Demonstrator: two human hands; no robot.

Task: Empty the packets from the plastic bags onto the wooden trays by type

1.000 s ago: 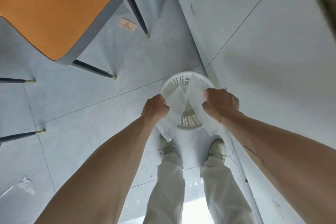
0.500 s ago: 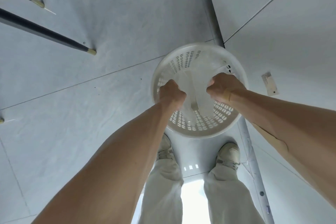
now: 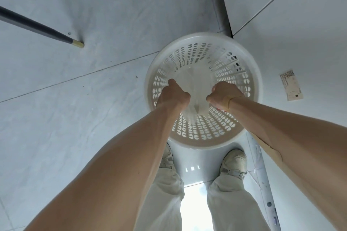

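Both fists have sunk deeper into the white basket [image 3: 203, 141], left hand [image 3: 173, 94] and right hand [image 3: 224, 96] each clamped on the emptied plastic bag [image 3: 195, 88]; discarding it looks under way, so letting go comes next.

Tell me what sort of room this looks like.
Probably an indoor dining or work room: pale tiled floor, dark chair leg with brass tip, and a white perforated waste basket beside a wall.

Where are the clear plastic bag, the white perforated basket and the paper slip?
clear plastic bag [image 3: 197, 88], head view, stretched film between hands
white perforated basket [image 3: 202, 145], head view, near rim
paper slip [image 3: 291, 87], head view, centre
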